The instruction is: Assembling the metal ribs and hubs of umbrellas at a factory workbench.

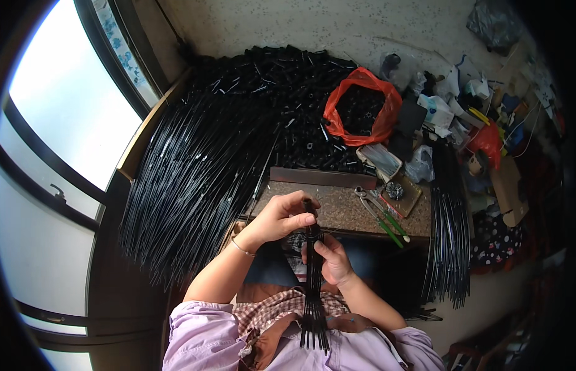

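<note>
A bundle of thin black umbrella ribs [314, 297] stands upright in front of my body, gathered at the top and fanning out at its lower end over my lap. My left hand [283, 217] is closed round its top, thumb and fingers against a short black tubular part. Lower down, my right hand [332, 261] grips the same bundle from the right side, thumb across the front. Just beyond my hands lies the speckled tabletop [343, 213]. Pliers with green handles [382, 217] rest on it to the right.
Long black ribs [189, 185] heap over the left side, below a pile of black tubular parts [257, 77]. A red plastic bag [393, 114] holds small dark pieces. A low dark strip [322, 177] crosses the table. More ribs [449, 247] hang off the right edge, near clutter.
</note>
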The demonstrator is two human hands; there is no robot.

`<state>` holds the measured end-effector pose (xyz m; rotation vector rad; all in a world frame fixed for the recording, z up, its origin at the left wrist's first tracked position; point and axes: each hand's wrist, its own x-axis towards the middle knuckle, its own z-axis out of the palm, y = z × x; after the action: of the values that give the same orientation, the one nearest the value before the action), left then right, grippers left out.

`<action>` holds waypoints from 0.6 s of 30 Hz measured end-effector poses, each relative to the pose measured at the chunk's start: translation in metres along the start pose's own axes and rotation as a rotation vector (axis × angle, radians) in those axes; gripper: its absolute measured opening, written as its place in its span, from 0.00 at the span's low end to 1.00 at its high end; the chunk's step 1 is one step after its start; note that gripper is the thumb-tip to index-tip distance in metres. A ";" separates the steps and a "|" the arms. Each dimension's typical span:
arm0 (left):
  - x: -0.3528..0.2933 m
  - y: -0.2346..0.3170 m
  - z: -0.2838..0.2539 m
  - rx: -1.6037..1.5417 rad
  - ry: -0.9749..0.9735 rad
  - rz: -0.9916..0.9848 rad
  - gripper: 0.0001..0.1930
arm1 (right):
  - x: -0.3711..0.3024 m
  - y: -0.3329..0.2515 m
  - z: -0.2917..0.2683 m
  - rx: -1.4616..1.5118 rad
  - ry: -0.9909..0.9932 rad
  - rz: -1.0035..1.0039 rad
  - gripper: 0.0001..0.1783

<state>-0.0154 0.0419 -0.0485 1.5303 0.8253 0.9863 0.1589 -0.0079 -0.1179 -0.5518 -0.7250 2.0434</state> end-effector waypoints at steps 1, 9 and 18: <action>0.002 0.000 0.001 -0.042 -0.033 0.022 0.12 | 0.001 -0.001 0.000 0.010 0.001 0.009 0.12; -0.002 0.017 0.009 0.615 -0.021 -0.079 0.11 | 0.002 -0.005 -0.002 0.079 -0.036 0.038 0.15; -0.016 -0.006 0.019 -0.063 0.148 -0.055 0.08 | 0.001 -0.001 -0.010 0.047 -0.059 0.095 0.19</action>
<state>-0.0050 0.0209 -0.0580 1.3860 0.9269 1.0849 0.1648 -0.0034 -0.1245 -0.5099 -0.6955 2.1670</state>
